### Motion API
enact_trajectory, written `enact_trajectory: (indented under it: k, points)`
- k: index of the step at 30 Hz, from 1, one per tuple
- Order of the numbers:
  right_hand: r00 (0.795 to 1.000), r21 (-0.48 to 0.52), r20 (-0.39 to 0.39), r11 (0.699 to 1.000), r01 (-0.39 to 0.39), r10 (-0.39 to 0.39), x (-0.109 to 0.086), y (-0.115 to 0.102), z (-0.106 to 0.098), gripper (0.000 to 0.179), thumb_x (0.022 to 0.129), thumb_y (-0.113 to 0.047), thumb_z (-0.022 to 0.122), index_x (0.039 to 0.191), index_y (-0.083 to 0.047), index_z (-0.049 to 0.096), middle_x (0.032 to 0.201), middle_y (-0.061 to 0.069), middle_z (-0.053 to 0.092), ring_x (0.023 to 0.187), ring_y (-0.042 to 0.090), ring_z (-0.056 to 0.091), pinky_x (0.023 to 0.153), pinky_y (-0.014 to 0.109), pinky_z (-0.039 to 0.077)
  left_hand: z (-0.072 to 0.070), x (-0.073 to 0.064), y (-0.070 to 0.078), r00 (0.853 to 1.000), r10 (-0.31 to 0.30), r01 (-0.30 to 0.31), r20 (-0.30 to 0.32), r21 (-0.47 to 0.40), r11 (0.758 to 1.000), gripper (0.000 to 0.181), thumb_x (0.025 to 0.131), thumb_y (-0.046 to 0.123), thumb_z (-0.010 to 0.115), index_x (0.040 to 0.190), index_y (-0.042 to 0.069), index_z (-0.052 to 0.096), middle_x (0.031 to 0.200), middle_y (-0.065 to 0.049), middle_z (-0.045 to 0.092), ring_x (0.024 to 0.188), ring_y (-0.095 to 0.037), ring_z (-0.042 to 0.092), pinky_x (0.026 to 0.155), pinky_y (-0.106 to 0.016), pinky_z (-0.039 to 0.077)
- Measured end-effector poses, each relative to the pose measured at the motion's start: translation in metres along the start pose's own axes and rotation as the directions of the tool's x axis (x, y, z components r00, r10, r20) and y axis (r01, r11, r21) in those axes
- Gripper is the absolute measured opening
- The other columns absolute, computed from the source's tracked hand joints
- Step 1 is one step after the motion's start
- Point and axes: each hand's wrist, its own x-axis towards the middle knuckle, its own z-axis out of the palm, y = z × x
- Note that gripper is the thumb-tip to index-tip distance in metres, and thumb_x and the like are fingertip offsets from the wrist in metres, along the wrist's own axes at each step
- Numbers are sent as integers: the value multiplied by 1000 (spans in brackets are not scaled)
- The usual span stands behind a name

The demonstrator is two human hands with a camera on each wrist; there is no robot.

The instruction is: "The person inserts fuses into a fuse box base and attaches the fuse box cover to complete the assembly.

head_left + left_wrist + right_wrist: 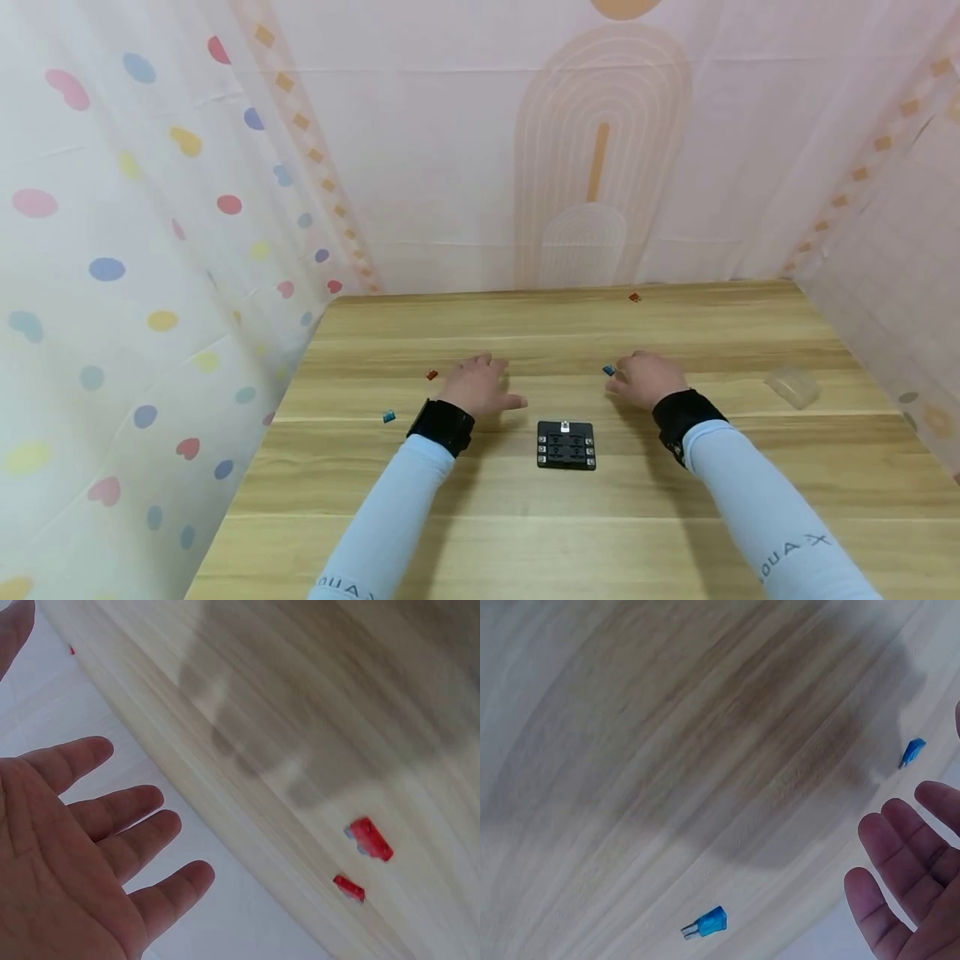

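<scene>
My left hand [476, 387] is spread above the table, fingers apart and holding nothing. To its left lie a red blade fuse [432, 374] and a blue blade fuse [388, 416]. The left wrist view shows two red fuses, a larger-looking one [370, 840] and another [349, 888], beyond the palm. My right hand [647, 381] has loosely extended fingers and hovers beside a blue fuse [608, 370], apart from it. Two blue fuses, one nearer [706, 923] and one farther [912, 752], appear in the right wrist view. A black fuse block [566, 445] lies between the forearms.
A clear plastic cover [793, 387] lies at the right of the wooden table [525, 533]. Another red fuse [635, 297] is close to the back edge. Patterned curtains [420, 167] hang behind and at the sides.
</scene>
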Motion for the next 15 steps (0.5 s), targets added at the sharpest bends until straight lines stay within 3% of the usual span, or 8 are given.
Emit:
enact_trajectory:
  k: [4, 15]
  points:
    - [1000, -12, -5, 1000, 6, -6, 1, -2, 3, 38, 93, -33, 68, 111, -1, 71, 104, 17, 69, 93, 32, 66, 77, 47, 54, 7, -2, 5, 1000, 12, -12, 1, -13, 1000, 81, 87, 63, 63, 147, 11, 47, 149, -19, 44, 137, -39, 40, 109, -57, 33]
    - [999, -33, -41, 999, -4, 3, 4, -9, 11, 36, 89, -17, 72, 120, 1, 67, 107, 19, 65, 91, 32, 66, 78, 46, 54, 22, -10, 19, 997, 79, -78, -10, 17, 997, 83, 85, 68, 63, 145, 12, 50, 145, -17, 49, 133, -36, 45, 106, -55, 38]
